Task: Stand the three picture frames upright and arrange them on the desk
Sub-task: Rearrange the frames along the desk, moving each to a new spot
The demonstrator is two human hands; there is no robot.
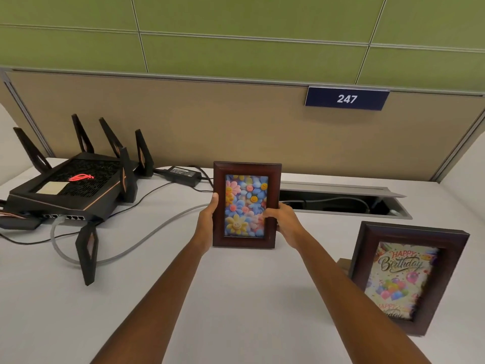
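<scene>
Item one: flower picture frame [246,204], dark wood, portrait format, upright at the middle of the white worktop [236,298], its lower edge at or just above the surface; contact cannot be told. Left hand [207,219] grips its left side, thumb on the front moulding; right hand [284,222] grips its right side, fingers [268,213] curled onto the front, both hands closed on the frame. Item two: birthday picture frame [408,278], same dark wood, standing upright near the right, well apart from the first, picture reading "Happy Birthday", a brown prop partly visible behind its left edge. Item three: black router [70,187] with raised antennas, far left, grey cable [147,240] looping from it. Behind: open cable tray [346,203], tan partition with blue sign [347,98] numbered 247.
</scene>
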